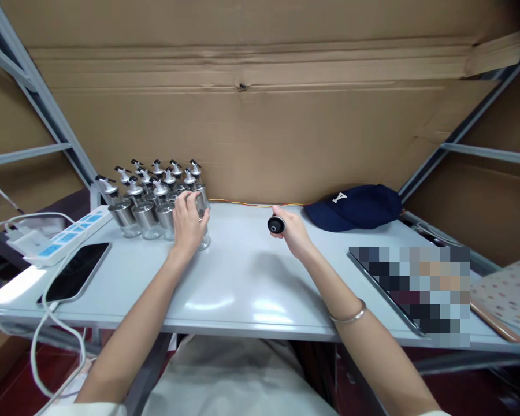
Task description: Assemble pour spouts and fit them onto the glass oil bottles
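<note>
My left hand (189, 222) is wrapped around a small glass bottle (203, 212) at the right end of a cluster of glass dispenser bottles (147, 199) with steel collars and pour spouts, at the back left of the white table (242, 277). My right hand (292, 230) is held just above the table's middle, fingers closed on a small black round cap (276, 225). The bottle in my left hand is mostly hidden by my fingers.
A navy cap (355, 207) lies at the back right. A blurred tablet-like slab (409, 292) and a dotted notebook (509, 294) sit at the right. A phone (75, 270), a white power strip (71, 234) and cables occupy the left. Cardboard walls stand behind.
</note>
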The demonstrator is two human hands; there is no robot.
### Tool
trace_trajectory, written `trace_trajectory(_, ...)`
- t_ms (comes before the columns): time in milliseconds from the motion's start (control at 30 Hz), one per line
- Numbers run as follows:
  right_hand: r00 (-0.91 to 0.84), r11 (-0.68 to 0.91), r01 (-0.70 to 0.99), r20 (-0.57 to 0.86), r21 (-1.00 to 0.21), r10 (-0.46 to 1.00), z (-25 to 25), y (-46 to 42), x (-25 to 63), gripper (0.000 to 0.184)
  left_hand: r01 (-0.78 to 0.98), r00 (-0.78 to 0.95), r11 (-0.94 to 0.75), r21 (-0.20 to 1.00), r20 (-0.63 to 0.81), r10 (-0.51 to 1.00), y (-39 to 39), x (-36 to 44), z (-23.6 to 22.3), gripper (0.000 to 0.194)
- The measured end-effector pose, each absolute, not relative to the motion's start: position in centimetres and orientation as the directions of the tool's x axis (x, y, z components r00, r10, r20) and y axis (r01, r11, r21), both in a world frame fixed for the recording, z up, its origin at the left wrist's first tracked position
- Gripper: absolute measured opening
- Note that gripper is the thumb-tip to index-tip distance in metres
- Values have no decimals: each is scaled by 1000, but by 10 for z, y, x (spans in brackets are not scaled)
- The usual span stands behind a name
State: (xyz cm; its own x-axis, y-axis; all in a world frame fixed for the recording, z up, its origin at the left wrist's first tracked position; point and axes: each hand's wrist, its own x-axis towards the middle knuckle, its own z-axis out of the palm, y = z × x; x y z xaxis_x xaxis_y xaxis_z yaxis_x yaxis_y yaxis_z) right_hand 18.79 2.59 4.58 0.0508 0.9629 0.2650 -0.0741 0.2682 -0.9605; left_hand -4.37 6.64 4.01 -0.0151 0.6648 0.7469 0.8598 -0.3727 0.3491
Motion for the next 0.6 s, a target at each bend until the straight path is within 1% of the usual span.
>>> trace_trajectory(67,51,276,-54,273,-960,961,45,25,188,56,919,30,-308,245,737,675,68,-46,39,47)
trace_trajectory(133,51,283,-33,281,-958,958,45,25,188,57,941,59,-281,187,729,682,70,-50,35,50)
trace_trajectory(267,54,287,16,287,-958,956,45,24,188,59,944,98,-295,148,726,680,79,-59,28,55)
trace_trajectory(333,51,285,35,286,-958,957,45,24,188,60,938,96,-303,168,714,694,80,-59,28,56)
trace_trajectory(400,46,282,47,284,-958,958,46,24,188,60,913,52,-324,247,718,694,71,-54,34,55)
trace_trajectory(433,44,281,52,283,-958,958,46,24,189,61,881,17,-355,312,730,683,60,-50,39,53)
trace_trajectory(467,41,279,56,281,-959,959,46,24,189,61,827,-21,-404,390,741,671,46,-44,45,50)
trace_trajectory(500,36,276,59,279,-959,960,46,24,189,61,737,-53,-485,471,755,654,27,-38,50,43)
trace_trajectory(533,31,273,62,275,-960,961,46,24,189,61,589,-60,-560,583,723,689,7,-32,55,36)
trace_trajectory(567,25,269,66,271,-961,962,46,25,189,61,403,-50,-599,692,670,741,-14,-27,58,31)
trace_trajectory(600,18,265,70,267,-962,964,46,25,188,61,205,-13,-583,786,598,802,-33,-23,61,28)
